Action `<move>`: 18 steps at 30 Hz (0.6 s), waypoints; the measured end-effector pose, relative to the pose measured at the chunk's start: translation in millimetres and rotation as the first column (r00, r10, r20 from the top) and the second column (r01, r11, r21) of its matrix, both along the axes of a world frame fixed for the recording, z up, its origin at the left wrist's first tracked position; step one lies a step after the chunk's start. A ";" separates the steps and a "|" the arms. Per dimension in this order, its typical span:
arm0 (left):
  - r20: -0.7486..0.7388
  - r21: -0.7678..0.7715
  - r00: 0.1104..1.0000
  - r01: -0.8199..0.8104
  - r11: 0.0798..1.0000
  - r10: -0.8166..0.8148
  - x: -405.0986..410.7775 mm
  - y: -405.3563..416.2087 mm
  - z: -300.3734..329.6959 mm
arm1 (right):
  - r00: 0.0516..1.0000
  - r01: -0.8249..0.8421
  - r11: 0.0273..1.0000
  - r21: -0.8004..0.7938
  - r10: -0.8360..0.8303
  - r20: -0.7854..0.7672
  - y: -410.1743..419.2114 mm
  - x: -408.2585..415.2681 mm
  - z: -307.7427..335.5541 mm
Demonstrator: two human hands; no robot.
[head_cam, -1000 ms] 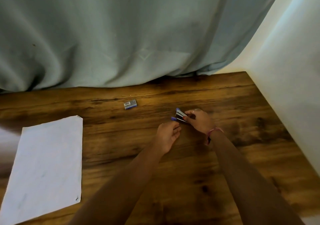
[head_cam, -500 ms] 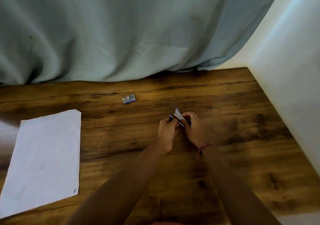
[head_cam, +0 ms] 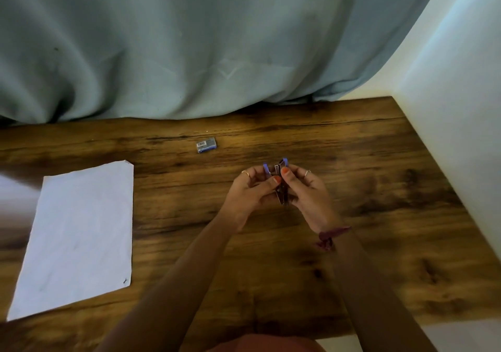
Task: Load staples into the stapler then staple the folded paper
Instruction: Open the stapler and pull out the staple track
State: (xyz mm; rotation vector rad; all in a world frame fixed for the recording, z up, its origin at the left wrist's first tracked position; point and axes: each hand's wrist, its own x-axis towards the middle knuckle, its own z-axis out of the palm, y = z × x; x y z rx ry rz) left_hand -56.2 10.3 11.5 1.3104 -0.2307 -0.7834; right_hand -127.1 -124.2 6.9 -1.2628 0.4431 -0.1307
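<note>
Here the stapler (head_cam: 279,182) is a small one, dark metal through the middle with two blue-purple tips at its far end, splayed apart in a narrow V so the body looks hinged open. It is held up off the wooden table (head_cam: 352,189), right of centre, pointing away from the person, its near end narrowing to a point between the two palms. Whether any staples sit inside it cannot be told; the channel is too small and dark.

The left hand (head_cam: 250,189) pinches the left side of the stapler, thumb laid across the metal with an orange-painted nail showing, a ring on one finger. The right hand (head_cam: 306,191) closes on the right side in the same way, thumb pressed near the top of the body, also with an orange nail, and a ring on a finger further out. A dark red band (head_cam: 332,236) circles the right wrist.

Beyond the hands, towards the far edge of the table, a little box of staples (head_cam: 206,145) lies flat, grey and blue with a barcode on top, well apart from the stapler. Over at the left lies the paper (head_cam: 78,232), white, flat and slightly askew, with a small dark mark near its near right corner. A pale blue-green curtain (head_cam: 189,42) hangs behind the table, and a white wall (head_cam: 461,113) runs along its right side.
</note>
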 end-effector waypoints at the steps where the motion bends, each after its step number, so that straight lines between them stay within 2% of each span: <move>1: 0.010 -0.008 1.000 0.006 1.000 -0.006 -0.5 2.5 2.6 | 1.000 -0.005 1.000 0.021 0.005 0.014 1.2 -0.5 3.2; 6: 0.009 -0.062 0.996 -0.086 0.994 0.087 -2.6 16.0 9.5 | 0.994 0.060 0.966 0.251 -0.079 0.069 9.6 0.9 16.1; 10: -0.114 -0.152 0.975 -0.209 0.966 0.193 -3.1 29.5 9.1 | 0.984 0.123 0.906 0.404 -0.165 0.071 11.1 0.2 18.1; 12: -0.147 -0.170 0.962 -0.252 0.953 0.229 -5.2 32.3 9.6 | 0.981 0.115 0.904 0.413 -0.167 0.094 13.8 -0.7 17.7; 18: -0.086 -0.200 0.941 -0.337 0.920 0.326 -17.3 27.0 17.5 | 0.988 0.076 0.955 0.286 -0.111 0.107 32.3 -2.3 17.7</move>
